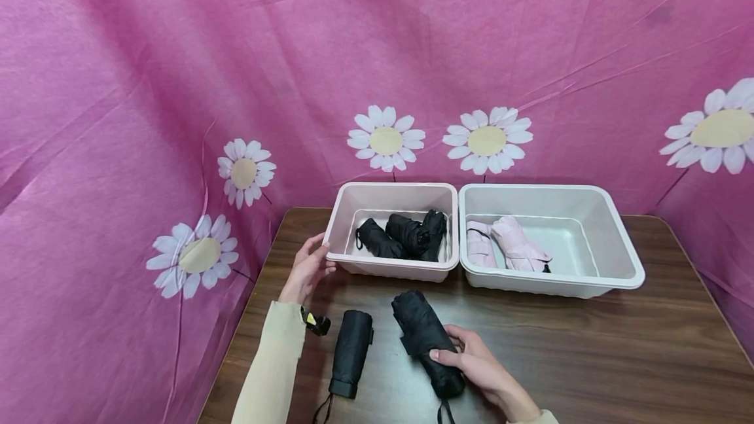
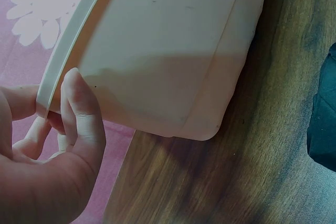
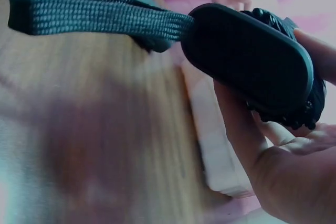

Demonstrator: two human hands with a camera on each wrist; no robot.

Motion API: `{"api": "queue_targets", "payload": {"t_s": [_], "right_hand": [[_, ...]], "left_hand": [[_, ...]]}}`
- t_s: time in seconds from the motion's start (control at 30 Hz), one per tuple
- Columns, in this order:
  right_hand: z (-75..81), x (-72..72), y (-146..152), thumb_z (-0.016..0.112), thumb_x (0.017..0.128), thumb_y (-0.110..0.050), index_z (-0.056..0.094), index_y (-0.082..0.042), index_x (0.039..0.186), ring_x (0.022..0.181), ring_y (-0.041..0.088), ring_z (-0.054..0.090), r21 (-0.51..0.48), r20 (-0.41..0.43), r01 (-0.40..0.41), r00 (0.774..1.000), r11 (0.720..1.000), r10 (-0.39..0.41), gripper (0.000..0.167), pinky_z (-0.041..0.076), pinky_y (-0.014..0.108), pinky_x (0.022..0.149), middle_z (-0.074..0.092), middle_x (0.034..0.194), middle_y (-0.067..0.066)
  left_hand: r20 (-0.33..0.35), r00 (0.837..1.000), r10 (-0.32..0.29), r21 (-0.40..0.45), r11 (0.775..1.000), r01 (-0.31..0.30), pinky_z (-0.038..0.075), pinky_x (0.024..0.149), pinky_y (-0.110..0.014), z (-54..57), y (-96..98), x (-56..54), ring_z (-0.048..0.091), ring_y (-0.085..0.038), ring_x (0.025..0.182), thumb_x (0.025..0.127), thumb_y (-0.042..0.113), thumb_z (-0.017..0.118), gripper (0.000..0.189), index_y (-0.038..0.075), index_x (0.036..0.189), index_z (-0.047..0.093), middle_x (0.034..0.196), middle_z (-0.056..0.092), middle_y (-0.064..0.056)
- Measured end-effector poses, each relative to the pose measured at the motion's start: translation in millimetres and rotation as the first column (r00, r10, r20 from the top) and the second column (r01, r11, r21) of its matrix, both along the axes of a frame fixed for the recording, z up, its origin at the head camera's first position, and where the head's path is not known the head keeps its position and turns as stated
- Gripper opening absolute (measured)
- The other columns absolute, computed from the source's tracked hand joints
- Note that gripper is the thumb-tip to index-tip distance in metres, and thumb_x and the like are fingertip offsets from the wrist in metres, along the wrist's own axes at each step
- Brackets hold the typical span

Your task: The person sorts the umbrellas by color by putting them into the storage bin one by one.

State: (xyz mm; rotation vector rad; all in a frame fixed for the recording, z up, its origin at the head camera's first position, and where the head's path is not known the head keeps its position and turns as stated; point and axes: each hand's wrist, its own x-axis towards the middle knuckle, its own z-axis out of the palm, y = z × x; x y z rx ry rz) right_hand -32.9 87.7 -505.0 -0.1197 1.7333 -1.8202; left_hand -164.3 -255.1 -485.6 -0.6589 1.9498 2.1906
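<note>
My right hand (image 1: 480,362) grips a folded black umbrella (image 1: 425,339) above the table in front of the bins. Its flat end cap (image 3: 249,59) and woven wrist strap (image 3: 100,17) show in the right wrist view. With thumb and fingers, my left hand (image 1: 307,270) pinches the rim of the left plastic bin (image 1: 391,270) at its near left corner. Three black folded umbrellas (image 1: 379,241) lie inside that bin. Another folded black umbrella (image 1: 351,353), with a strap, lies on the table between my forearms.
A second pale bin (image 1: 548,283) stands right beside the first, holding two light pink folded umbrellas (image 1: 515,244). Both bins stand at the back of the brown wooden table (image 1: 589,352). A pink cloth with daisies (image 1: 330,51) hangs behind it.
</note>
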Motion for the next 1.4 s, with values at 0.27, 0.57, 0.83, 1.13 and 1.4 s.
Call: {"api": "queue_targets", "payload": {"t_s": [0.27, 0.57, 0.83, 1.13, 1.4], "right_hand": [[14.8, -6.6, 6, 0.067, 0.087, -0.015, 0.044, 0.015, 0.133, 0.096, 0.010, 0.063, -0.031, -0.056, 0.018, 0.998, 0.999, -0.020, 0.059, 0.050, 0.019, 0.084, 0.065, 0.115, 0.018], [32.6, -16.3, 14, 0.063, 0.089, -0.008, 0.040, 0.016, 0.134, 0.093, 0.012, 0.066, -0.156, -0.071, 0.019, 0.997, 0.988, -0.030, 0.056, 0.055, 0.026, 0.081, 0.069, 0.106, 0.003], [51.7, -31.0, 22, 0.059, 0.090, -0.004, 0.048, 0.009, 0.130, 0.092, 0.012, 0.068, -0.198, -0.138, 0.041, 0.988, 0.979, -0.069, 0.044, 0.055, 0.026, 0.082, 0.069, 0.106, -0.004], [75.6, -44.1, 21, 0.056, 0.090, 0.000, 0.056, -0.005, 0.124, 0.096, 0.008, 0.065, -0.292, -0.101, 0.115, 0.983, 0.950, -0.150, 0.034, 0.054, 0.023, 0.083, 0.070, 0.108, -0.005], [87.4, -55.9, 17, 0.055, 0.093, -0.001, 0.065, -0.017, 0.112, 0.101, 0.005, 0.062, -0.349, -0.124, 0.179, 0.964, 0.920, -0.235, 0.027, 0.052, 0.021, 0.085, 0.067, 0.111, -0.006]], "left_hand": [[0.002, 1.000, -0.003, -0.008, 1.000, 0.003, 0.053, 0.057, -0.023, 0.8, -0.3, 0.4, 0.056, -0.008, 0.052, 0.100, 0.012, 0.051, 0.043, 0.013, 0.141, 0.041, 0.077, 0.058, -0.005], [0.003, 1.000, 0.001, 0.009, 1.000, -0.001, 0.053, 0.054, -0.022, -0.7, 0.2, -0.6, 0.056, -0.009, 0.052, 0.099, 0.012, 0.052, 0.043, 0.013, 0.141, 0.042, 0.079, 0.060, -0.007], [-0.001, 1.000, -0.002, -0.001, 1.000, 0.002, 0.053, 0.054, -0.022, -0.7, -1.0, -0.4, 0.056, -0.009, 0.053, 0.099, 0.013, 0.053, 0.044, 0.013, 0.142, 0.041, 0.074, 0.059, -0.002], [-0.003, 1.000, -0.005, 0.007, 1.000, 0.005, 0.053, 0.055, -0.022, -0.2, -0.9, -1.7, 0.057, -0.010, 0.054, 0.099, 0.014, 0.053, 0.045, 0.013, 0.142, 0.041, 0.075, 0.059, -0.002], [0.013, 1.000, -0.016, 0.003, 1.000, 0.016, 0.054, 0.060, -0.026, 4.2, -0.9, 0.8, 0.056, -0.011, 0.055, 0.099, 0.014, 0.054, 0.046, 0.012, 0.143, 0.041, 0.081, 0.060, -0.008]]}}
